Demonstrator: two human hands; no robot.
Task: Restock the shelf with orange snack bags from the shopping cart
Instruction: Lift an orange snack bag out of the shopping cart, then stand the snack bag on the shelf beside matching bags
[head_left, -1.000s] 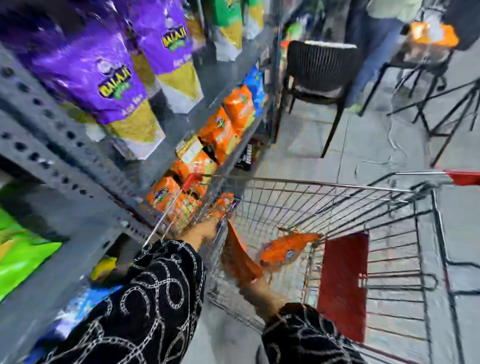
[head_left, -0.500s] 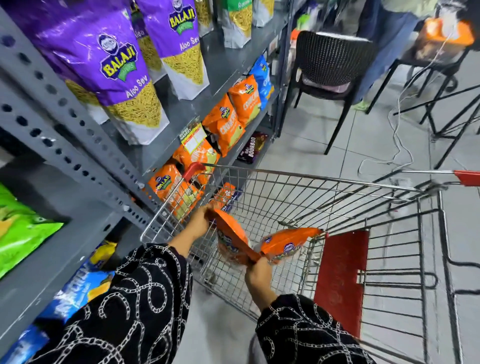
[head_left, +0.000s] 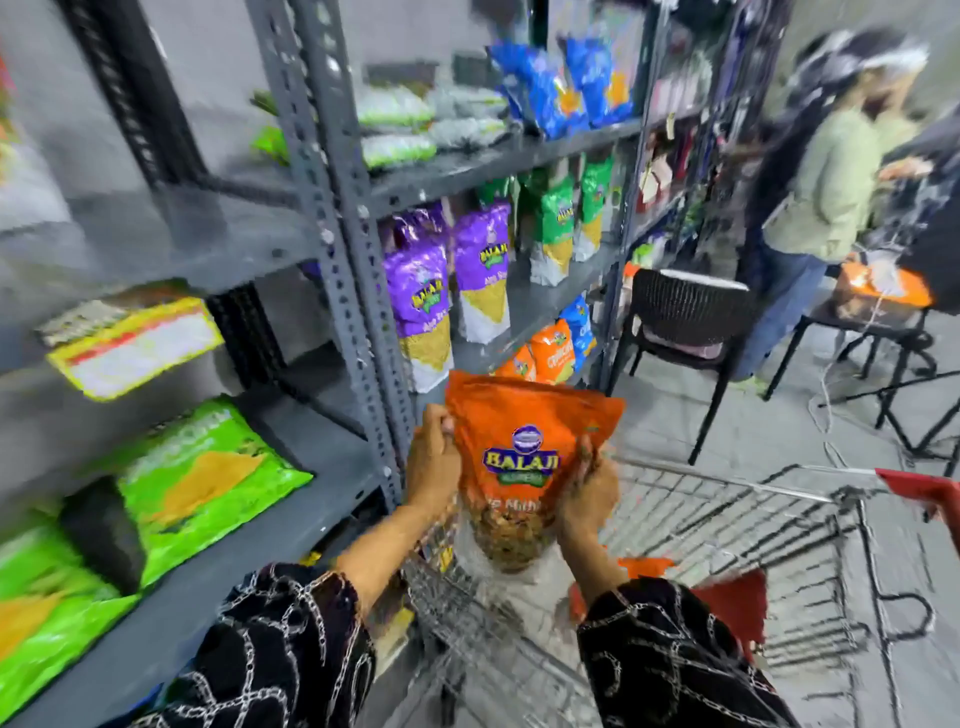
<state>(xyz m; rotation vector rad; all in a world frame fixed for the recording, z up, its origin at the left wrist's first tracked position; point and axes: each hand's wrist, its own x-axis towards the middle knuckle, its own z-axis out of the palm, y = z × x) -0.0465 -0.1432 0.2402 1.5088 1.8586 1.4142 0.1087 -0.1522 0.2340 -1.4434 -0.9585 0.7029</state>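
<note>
Above the cart, both hands hold one orange snack bag upright, facing the camera.

Left hand (head_left: 432, 462) is wrapped around the orange bag (head_left: 524, 452) at its upper left edge; right hand (head_left: 589, 486) is cupped closed on its lower right side. The bag sits over the near corner of the shopping cart (head_left: 727, 525), beside the grey shelf upright (head_left: 358, 291). Another orange bag (head_left: 644, 564) lies in the cart. Risk: slick film could slip when one hand releases; bag could catch the upright or knock the purple bags (head_left: 447, 291) on the way to the orange row (head_left: 553, 353).
</note>
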